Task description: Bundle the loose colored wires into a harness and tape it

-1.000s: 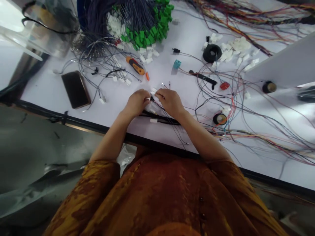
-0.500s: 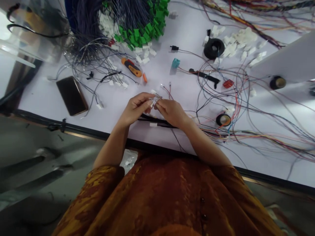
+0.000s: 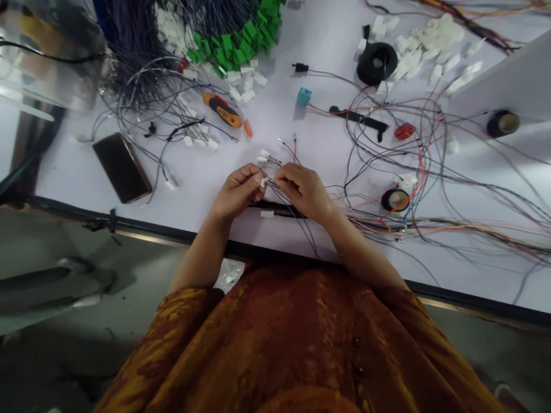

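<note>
My left hand (image 3: 241, 189) pinches a small white connector (image 3: 264, 182) between thumb and fingers near the table's front edge. Thin dark wires (image 3: 286, 198) run from the connector toward my right hand (image 3: 303, 188), whose fingertips are closed on a wire just beside it. Whether the wire end sits inside the connector is too small to tell. Just beyond my fingers lies another white connector (image 3: 263, 156) with wires leading back under my right hand. Two red wire ends with bare metal terminals (image 3: 293, 150) stick out past it. A black-wrapped wire bundle (image 3: 279, 209) passes beneath both hands.
An orange-and-black cutter (image 3: 222, 110) and a phone (image 3: 122, 167) lie to the left. Green connectors (image 3: 241, 46) on wires are heaped at the back. To the right are a teal connector (image 3: 303, 97), a red connector (image 3: 404, 131), tape rolls (image 3: 377, 63) and tangled wires (image 3: 357, 149).
My right hand has drawn slightly away from my left fingertips, so the white connector and its wires show more plainly. The other white connector beyond is now uncovered. The whole view has shifted a little.
</note>
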`<action>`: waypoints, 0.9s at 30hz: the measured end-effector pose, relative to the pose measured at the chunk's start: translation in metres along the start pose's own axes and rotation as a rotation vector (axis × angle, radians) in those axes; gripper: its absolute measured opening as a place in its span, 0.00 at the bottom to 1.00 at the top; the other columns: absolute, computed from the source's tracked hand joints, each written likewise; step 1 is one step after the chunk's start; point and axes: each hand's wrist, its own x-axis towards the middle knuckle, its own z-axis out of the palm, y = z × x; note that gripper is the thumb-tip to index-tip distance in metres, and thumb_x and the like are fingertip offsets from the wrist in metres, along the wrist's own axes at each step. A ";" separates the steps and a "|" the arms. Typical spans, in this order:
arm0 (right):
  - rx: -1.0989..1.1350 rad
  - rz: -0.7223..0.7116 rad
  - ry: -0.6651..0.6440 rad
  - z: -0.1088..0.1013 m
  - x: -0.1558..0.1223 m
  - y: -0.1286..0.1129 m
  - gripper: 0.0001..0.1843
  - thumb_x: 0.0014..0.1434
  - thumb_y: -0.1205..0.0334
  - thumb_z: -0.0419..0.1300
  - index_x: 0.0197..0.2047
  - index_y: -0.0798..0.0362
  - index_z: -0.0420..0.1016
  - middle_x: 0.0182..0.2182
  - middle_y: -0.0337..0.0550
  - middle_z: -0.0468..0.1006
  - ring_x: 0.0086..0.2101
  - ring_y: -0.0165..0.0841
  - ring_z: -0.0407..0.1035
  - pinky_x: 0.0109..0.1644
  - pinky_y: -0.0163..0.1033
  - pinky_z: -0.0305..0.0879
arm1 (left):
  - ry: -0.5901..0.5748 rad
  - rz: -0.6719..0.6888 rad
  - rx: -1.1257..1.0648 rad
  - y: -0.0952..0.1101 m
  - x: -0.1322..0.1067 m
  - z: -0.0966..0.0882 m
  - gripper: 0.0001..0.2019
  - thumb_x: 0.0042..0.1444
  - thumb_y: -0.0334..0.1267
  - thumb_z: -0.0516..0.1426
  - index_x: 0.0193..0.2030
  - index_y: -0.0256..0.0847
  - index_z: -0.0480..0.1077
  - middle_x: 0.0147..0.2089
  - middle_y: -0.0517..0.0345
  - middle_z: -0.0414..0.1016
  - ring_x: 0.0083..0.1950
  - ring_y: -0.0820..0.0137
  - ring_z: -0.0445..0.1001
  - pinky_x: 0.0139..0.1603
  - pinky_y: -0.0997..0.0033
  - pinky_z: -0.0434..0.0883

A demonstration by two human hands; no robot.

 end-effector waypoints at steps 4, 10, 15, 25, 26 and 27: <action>0.013 -0.026 -0.025 -0.001 -0.001 0.001 0.10 0.70 0.62 0.52 0.35 0.51 0.69 0.33 0.41 0.73 0.33 0.30 0.65 0.40 0.37 0.59 | 0.004 -0.029 -0.024 0.002 0.000 0.004 0.22 0.47 0.54 0.71 0.30 0.38 0.71 0.22 0.65 0.67 0.19 0.82 0.61 0.19 0.82 0.59; 0.013 -0.030 -0.065 -0.004 0.000 0.000 0.10 0.69 0.62 0.54 0.35 0.52 0.69 0.32 0.39 0.72 0.32 0.29 0.64 0.39 0.36 0.58 | 0.005 -0.026 0.040 -0.003 0.000 -0.004 0.21 0.49 0.56 0.69 0.32 0.38 0.73 0.21 0.65 0.66 0.17 0.81 0.61 0.16 0.80 0.59; -0.199 0.030 -0.168 -0.006 -0.003 -0.009 0.13 0.71 0.59 0.52 0.35 0.52 0.70 0.34 0.41 0.73 0.34 0.31 0.64 0.36 0.37 0.54 | -0.027 0.042 0.213 -0.006 -0.003 -0.008 0.18 0.55 0.52 0.67 0.32 0.38 0.74 0.21 0.63 0.69 0.18 0.80 0.65 0.19 0.80 0.63; -0.052 0.036 -0.018 0.009 -0.006 0.007 0.13 0.70 0.59 0.54 0.32 0.51 0.69 0.30 0.40 0.72 0.33 0.31 0.65 0.40 0.37 0.60 | 0.013 0.112 0.267 -0.011 -0.003 0.002 0.20 0.55 0.56 0.66 0.31 0.41 0.69 0.23 0.64 0.71 0.19 0.77 0.68 0.20 0.77 0.68; -0.042 0.021 -0.002 0.011 -0.007 0.009 0.13 0.70 0.60 0.54 0.32 0.51 0.69 0.30 0.39 0.72 0.33 0.31 0.65 0.40 0.37 0.60 | 0.005 0.113 0.276 -0.012 -0.004 0.002 0.20 0.55 0.56 0.66 0.31 0.41 0.69 0.23 0.64 0.72 0.19 0.77 0.69 0.20 0.77 0.69; -0.032 0.008 0.014 0.013 -0.008 0.009 0.13 0.70 0.60 0.54 0.31 0.51 0.69 0.30 0.39 0.72 0.33 0.30 0.65 0.40 0.37 0.60 | 0.001 0.114 0.280 -0.012 -0.004 0.002 0.20 0.55 0.56 0.66 0.31 0.41 0.69 0.23 0.64 0.72 0.19 0.77 0.69 0.21 0.77 0.69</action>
